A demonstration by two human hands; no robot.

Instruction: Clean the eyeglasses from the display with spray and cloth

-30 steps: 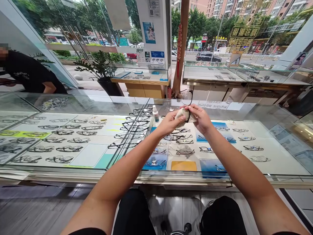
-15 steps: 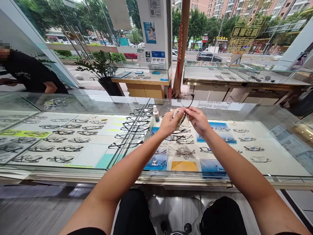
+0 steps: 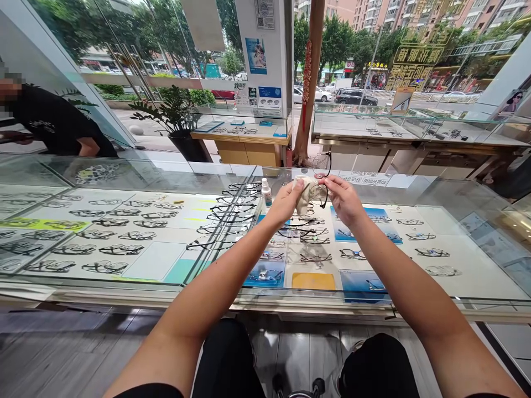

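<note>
Above the glass counter, my right hand (image 3: pixel 342 199) pinches a pair of dark-rimmed eyeglasses (image 3: pixel 331 165) near the middle, its two lenses standing one above the other. My left hand (image 3: pixel 286 203) is closed on a pale cleaning cloth (image 3: pixel 306 194), which touches or overlaps the edge of the lower lens. Just left of the cloth, a small white spray bottle (image 3: pixel 266 193) stands on the counter. A row of dark eyeglasses (image 3: pixel 233 209) lies on the glass, left of my left forearm.
The glass display counter (image 3: pixel 265 301) spans the view, with many eyeglass frames (image 3: pixel 120 250) inside. A yellow card (image 3: pixel 313 281) lies within. Across the counter at left leans a person in a black shirt (image 3: pixel 62 119). Beyond stand a potted plant (image 3: pixel 168 113) and a wooden post (image 3: pixel 309 83).
The cloth has come away from around the eyeglasses toward the left, so the lower lens now shows. My right hand has shifted slightly right with the glasses.
</note>
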